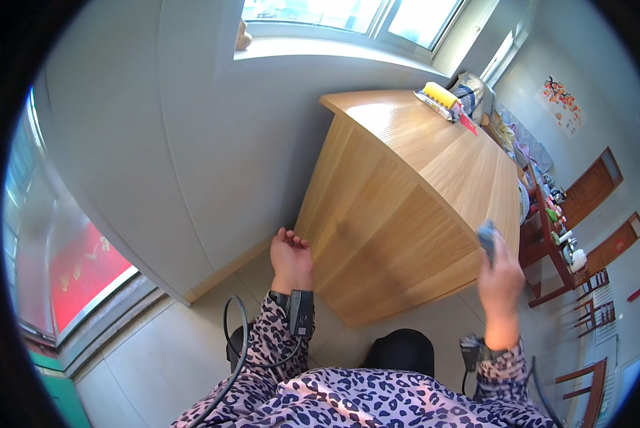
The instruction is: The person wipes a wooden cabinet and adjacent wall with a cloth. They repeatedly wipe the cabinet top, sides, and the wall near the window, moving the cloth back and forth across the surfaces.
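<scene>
My right hand [502, 273] holds a small grey-blue object [487, 238], blurred, perhaps a cloth or sponge, close to the edge of the wooden cabinet's top [459, 150]. The wood-grain side panel [384, 230] of that cabinet stands between my two hands. Low at its left corner is my left hand [292, 257], palm up with loosely curled fingers and nothing in it. Both wrists carry black strapped devices with cables.
A yellow item in a packet [440, 96] lies on the cabinet top near the window sill [330, 47]. A grey wall panel [121, 134] rises at left. A red-brown table [544, 257] with kitchenware and wooden chairs [595, 315] are at right.
</scene>
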Motion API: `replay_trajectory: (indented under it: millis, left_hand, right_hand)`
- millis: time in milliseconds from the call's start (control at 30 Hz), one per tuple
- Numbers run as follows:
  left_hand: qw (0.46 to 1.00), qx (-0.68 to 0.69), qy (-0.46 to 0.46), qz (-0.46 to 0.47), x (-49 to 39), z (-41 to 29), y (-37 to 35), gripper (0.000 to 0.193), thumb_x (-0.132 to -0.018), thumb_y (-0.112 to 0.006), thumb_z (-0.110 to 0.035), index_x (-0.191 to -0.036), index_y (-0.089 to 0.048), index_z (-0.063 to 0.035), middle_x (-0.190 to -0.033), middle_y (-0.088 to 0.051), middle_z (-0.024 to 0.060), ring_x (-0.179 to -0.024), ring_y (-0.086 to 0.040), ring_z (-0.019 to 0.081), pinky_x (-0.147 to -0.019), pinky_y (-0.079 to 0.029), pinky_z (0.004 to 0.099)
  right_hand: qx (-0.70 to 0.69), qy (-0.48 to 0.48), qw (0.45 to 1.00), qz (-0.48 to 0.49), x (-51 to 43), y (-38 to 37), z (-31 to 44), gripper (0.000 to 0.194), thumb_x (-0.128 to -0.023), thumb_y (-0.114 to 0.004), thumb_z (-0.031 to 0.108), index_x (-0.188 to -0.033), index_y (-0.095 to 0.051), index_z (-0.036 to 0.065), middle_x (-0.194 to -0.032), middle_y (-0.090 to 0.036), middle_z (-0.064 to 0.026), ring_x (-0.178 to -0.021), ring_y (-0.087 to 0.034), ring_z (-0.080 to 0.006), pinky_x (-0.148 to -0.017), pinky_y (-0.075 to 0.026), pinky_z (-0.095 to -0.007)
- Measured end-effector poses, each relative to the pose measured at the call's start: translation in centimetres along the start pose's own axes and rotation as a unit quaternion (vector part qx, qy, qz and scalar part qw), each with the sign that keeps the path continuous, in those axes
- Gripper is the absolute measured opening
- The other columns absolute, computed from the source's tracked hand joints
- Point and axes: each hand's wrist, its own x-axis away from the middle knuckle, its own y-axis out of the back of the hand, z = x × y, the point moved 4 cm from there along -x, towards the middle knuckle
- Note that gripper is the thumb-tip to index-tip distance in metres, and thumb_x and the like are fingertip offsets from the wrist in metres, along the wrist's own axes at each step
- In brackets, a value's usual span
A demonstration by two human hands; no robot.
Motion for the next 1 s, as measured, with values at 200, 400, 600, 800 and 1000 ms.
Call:
replay_trajectory:
  millis: [200, 400, 600, 800, 1000]
  left_hand:
    - [1.000, 0.006, 0.009, -0.010, 0.7, 0.0, -0.6, 0.011, -0.096, -0.045, -0.013, -0.088, -0.053, -0.0117, -0.078, -0.052, -0.0010, -0.065, -0.046, 0.0134, -0.060, -0.040, 0.0293]
    - [1.000, 0.012, 0.014, -0.006, 1.3, 0.0, -1.1, 0.009, -0.096, -0.049, -0.014, -0.088, -0.053, -0.0117, -0.075, -0.052, -0.0010, -0.065, -0.047, 0.0135, -0.060, -0.040, 0.0297]
    - [1.000, 0.011, 0.023, -0.002, 1.1, 0.5, -1.1, 0.007, -0.096, -0.051, -0.017, -0.091, -0.055, -0.0129, -0.073, -0.053, -0.0021, -0.062, -0.048, 0.0120, -0.058, -0.040, 0.0295]
    - [0.999, 0.025, 0.034, 0.000, 0.9, 1.1, -1.0, 0.007, -0.096, -0.051, -0.018, -0.096, -0.055, -0.0130, -0.074, -0.053, -0.0022, -0.062, -0.048, 0.0117, -0.057, -0.041, 0.0295]
    - [0.999, 0.035, 0.040, -0.008, 0.3, 1.4, -1.0, 0.006, -0.096, -0.052, -0.019, -0.094, -0.055, -0.0135, -0.074, -0.053, -0.0022, -0.062, -0.048, 0.0116, -0.057, -0.041, 0.0293]
  right_hand:
    - [0.140, -0.023, 0.990, -0.010, 1.4, 0.2, -3.7, 0.037, -0.097, -0.053, 0.026, -0.119, -0.057, -0.004, -0.122, -0.061, -0.0199, -0.114, -0.058, -0.0360, -0.096, -0.047, -0.0427]
    - [0.102, -0.022, 0.994, 0.027, -3.3, -3.5, 0.9, 0.039, -0.099, -0.049, 0.029, -0.117, -0.056, -0.005, -0.119, -0.061, -0.0224, -0.110, -0.060, -0.0364, -0.093, -0.049, -0.0426]
    - [0.123, 0.018, 0.992, 0.034, -10.7, -7.8, 8.6, 0.045, -0.097, -0.048, 0.042, -0.104, -0.058, -0.002, -0.097, -0.065, -0.0173, -0.091, -0.066, -0.0309, -0.075, -0.055, -0.0384]
    - [0.083, 0.046, 0.995, -0.033, -11.6, -8.5, 10.7, 0.046, -0.096, -0.049, 0.047, -0.099, -0.059, 0.002, -0.090, -0.067, -0.0155, -0.084, -0.067, -0.0321, -0.072, -0.055, -0.0403]
    - [-0.036, 0.054, 0.997, -0.042, -5.4, -3.3, 7.6, 0.038, -0.098, -0.051, 0.035, -0.113, -0.059, 0.001, -0.101, -0.067, -0.0199, -0.089, -0.066, -0.0381, -0.073, -0.053, -0.0439]
